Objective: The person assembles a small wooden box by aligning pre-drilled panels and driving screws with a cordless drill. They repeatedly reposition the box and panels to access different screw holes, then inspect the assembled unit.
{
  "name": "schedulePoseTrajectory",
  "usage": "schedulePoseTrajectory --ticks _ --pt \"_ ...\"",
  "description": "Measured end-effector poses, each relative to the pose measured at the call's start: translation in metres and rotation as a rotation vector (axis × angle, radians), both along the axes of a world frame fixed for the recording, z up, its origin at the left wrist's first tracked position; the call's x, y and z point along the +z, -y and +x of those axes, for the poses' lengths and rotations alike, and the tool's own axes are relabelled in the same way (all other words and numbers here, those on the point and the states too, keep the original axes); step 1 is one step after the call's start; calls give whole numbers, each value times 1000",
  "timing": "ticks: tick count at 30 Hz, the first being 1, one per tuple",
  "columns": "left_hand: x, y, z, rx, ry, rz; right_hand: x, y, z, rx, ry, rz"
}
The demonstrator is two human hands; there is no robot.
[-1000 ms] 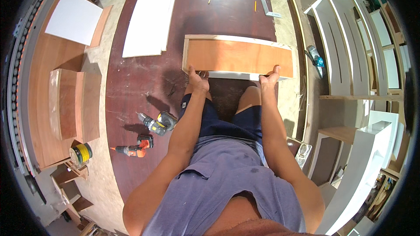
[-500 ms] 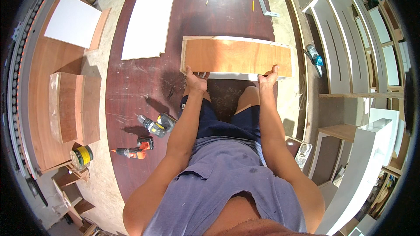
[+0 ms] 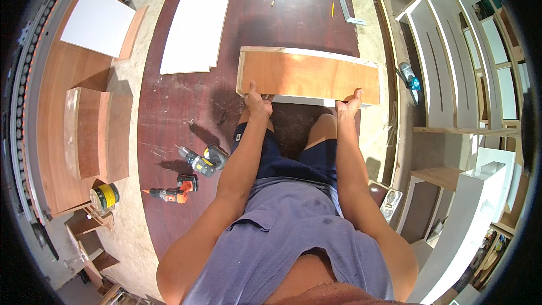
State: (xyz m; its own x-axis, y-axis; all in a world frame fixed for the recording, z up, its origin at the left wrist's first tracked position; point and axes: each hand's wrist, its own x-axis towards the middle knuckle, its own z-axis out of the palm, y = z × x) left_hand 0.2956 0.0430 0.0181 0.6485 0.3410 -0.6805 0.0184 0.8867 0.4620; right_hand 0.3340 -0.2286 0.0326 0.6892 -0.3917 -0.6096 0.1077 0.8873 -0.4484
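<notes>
A long, shallow wooden box (image 3: 310,73), drawer-like, turns its orange-brown plywood face up, with pale edges round it. My left hand (image 3: 259,102) grips its near edge by the left corner, thumb over the face and fingers underneath. Toward the right end of that edge my right hand (image 3: 349,103) holds on the same way, its fingers mostly hidden below. A strip of white shows under the near edge between the hands. Beneath is a dark red tabletop (image 3: 271,28); whether the box touches it I cannot tell.
White boards (image 3: 197,22) lie at the far left. A metal try square (image 3: 347,8) and yellow pencil (image 3: 332,10) are at the far right. A grey-yellow drill (image 3: 197,161) and an orange drill (image 3: 172,194) lie at the near left. White shelving (image 3: 440,51) stands to the right.
The view has shifted slightly, so the surroundings sit a little differently. My left thumb reaches slightly further onto the plywood face. Both hands keep their hold on the box.
</notes>
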Motion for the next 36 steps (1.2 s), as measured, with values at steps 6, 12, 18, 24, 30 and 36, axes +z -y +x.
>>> schedulePoseTrajectory --ticks 6,12,18,24,30,36 --pt "-7 -4 1 -34 7 12 -2 0 4 11 -10 -32" --pt "2 1 4 -14 -55 60 -3 6 4 42 -3 -56" --pt "0 -2 4 -9 -55 43 -9 4 5 20 -30 -26" --pt "-10 -8 2 -20 18 47 -10 3 5 35 4 -20" --pt "1 -18 -4 -100 46 22 -7 -2 1 1 23 -12" --pt "12 -39 -15 -266 17 88 -1 -6 4 -33 -56 -35"
